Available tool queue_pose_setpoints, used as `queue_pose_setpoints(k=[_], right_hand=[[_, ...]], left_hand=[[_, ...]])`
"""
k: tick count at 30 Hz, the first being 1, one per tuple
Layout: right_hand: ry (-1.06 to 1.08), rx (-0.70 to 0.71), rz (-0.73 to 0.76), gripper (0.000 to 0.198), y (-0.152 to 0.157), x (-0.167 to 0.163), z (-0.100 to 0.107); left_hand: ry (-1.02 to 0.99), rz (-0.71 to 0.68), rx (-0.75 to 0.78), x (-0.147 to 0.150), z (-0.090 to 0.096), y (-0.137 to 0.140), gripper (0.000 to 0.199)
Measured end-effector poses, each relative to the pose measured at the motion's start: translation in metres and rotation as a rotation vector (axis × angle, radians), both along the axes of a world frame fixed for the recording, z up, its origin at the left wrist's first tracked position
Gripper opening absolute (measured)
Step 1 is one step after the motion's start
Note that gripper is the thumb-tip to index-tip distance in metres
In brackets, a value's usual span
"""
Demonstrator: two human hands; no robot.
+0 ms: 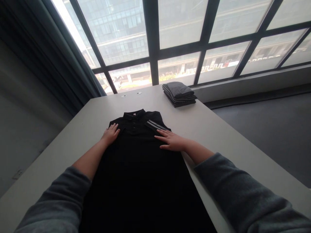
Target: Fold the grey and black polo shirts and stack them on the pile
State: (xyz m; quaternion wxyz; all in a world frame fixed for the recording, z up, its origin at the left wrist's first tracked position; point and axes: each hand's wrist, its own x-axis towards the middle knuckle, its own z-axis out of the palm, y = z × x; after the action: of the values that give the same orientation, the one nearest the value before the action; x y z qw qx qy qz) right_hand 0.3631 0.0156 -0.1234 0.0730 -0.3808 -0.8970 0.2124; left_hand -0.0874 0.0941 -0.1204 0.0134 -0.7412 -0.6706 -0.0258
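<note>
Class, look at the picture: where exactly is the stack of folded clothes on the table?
The stack of folded clothes sits at the table's far edge by the window, beyond and right of the black polo shirt.

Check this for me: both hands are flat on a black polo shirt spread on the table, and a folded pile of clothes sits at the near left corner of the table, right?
Not quite. The head view shows the folded pile of clothes at the far end of the table, by the window and to the right. The rest holds: the left hand and right hand lie flat on the black polo shirt.
</note>
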Motion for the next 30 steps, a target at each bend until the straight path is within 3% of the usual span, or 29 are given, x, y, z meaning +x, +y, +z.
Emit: queue_pose_setpoints(k=[5,9,12,16,19,22,30], right_hand=[[-0.006,0.027,0.037,0.077,0.005,0.003,-0.007],[0.016,0.06,0.023,0.075,0.005,0.004,-0.006],[0.041,0.142,0.014,0.064,-0.009,-0.002,0.006],[0.037,0.213,0.126,0.053,-0.064,-0.021,0.025],[-0.008,0.121,0.252,0.061,-0.122,-0.037,0.031],[-0.028,0.051,0.278,0.065,-0.174,-0.039,0.034],[-0.047,-0.067,0.204,0.068,-0.256,-0.004,0.037]], left_hand=[[0.024,-0.191,0.001,-0.009,-0.015,-0.074,0.068],[-0.012,-0.138,0.046,-0.023,-0.023,-0.134,0.074],[-0.01,-0.087,0.008,-0.037,-0.021,-0.18,0.071],[-0.005,-0.104,-0.012,-0.049,-0.015,-0.248,0.065],[-0.011,-0.145,0.006,-0.05,-0.014,-0.3,0.062],[-0.018,-0.145,0.016,-0.051,-0.015,-0.344,0.061],[-0.039,-0.045,0.066,-0.052,-0.019,-0.412,0.062]])
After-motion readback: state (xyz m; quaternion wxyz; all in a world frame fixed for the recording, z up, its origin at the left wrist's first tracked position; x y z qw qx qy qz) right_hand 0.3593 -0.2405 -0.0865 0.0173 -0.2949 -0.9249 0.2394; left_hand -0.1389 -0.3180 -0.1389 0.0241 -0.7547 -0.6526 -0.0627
